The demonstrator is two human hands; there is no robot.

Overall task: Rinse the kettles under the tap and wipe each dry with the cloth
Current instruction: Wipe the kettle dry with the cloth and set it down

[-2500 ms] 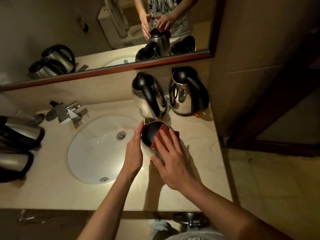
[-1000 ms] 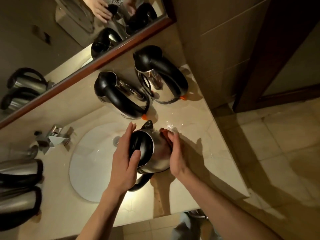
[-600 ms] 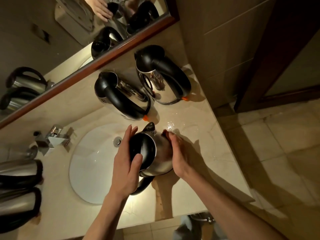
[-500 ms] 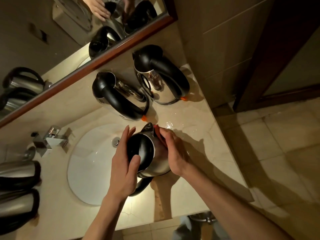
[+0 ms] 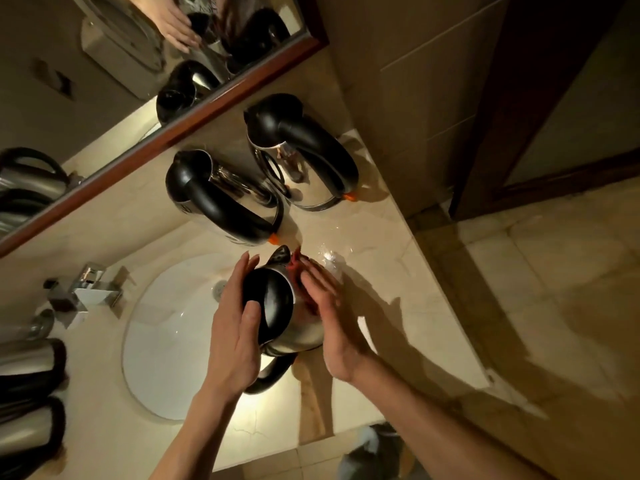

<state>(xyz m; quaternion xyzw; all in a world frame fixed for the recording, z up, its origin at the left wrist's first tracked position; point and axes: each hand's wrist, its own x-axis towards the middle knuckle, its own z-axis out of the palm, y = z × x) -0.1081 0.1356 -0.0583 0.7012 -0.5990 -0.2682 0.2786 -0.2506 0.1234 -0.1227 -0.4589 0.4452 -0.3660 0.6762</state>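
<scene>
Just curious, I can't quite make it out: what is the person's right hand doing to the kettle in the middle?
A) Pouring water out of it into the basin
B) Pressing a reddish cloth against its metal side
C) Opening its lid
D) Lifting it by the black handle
B: the right hand lies flat-fingered on the kettle side, with the reddish cloth peeking out by its fingertips, while the left hand steadies the lid.

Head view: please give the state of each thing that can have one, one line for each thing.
Held kettle: lid shut, left hand steadying its top.
Red cloth: pressed on that kettle's side by right hand.
Tap: no water seen running.
Two kettles by the mirror: upright, lids shut.
Counter: wet patch near the cloth.
</scene>
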